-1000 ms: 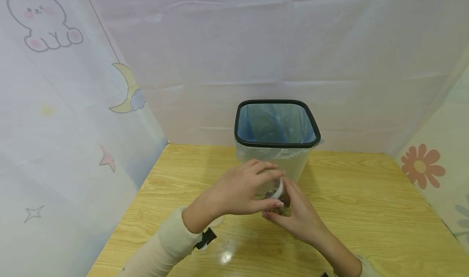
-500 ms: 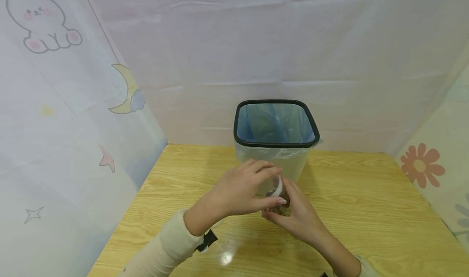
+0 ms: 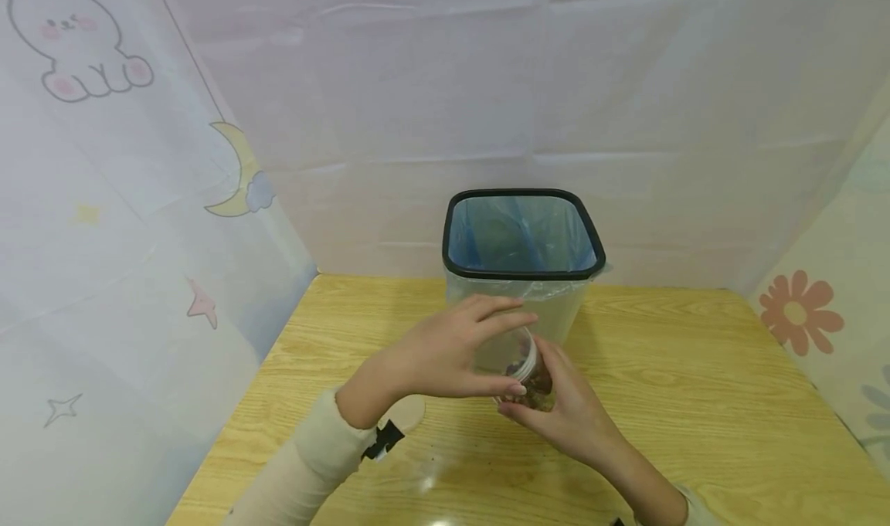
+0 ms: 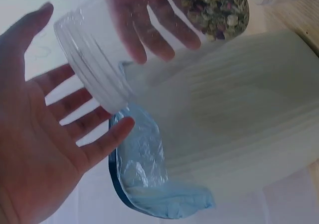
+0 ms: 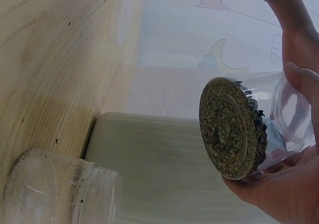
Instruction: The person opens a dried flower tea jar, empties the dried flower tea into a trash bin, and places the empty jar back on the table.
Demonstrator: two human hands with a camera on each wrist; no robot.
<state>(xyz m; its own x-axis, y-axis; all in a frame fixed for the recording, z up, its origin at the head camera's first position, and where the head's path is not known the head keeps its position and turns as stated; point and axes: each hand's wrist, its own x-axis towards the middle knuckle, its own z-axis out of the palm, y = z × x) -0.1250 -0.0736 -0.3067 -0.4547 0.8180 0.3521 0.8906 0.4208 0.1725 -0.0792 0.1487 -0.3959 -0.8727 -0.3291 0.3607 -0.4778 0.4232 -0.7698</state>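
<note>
A clear plastic jar (image 3: 531,368) with a threaded mouth holds dried herbs and flower bits (image 4: 217,10), gathered at its base. It is tilted in front of the bin, and my right hand (image 3: 580,410) grips it from the right. My left hand (image 3: 441,348) hovers at the jar's mouth, fingers spread and fairly straight. In the left wrist view the thumb of that left hand (image 4: 45,134) stands apart from the jar; whether a fingertip touches the rim I cannot tell. Seen through the clear wall are fingers of my right hand.
Behind the hands stands a pale bin (image 3: 524,275) with a black rim and blue liner. A second clear jar (image 5: 60,189) stands on the wooden table (image 3: 660,371). A round lid-like disc (image 3: 406,413) lies by the left sleeve, with small dark crumbs scattered about.
My left hand has drawn slightly left and back from the jar's mouth, its thumb and fingers wider apart. More of the round disc shows. My right hand and the jar have barely moved.
</note>
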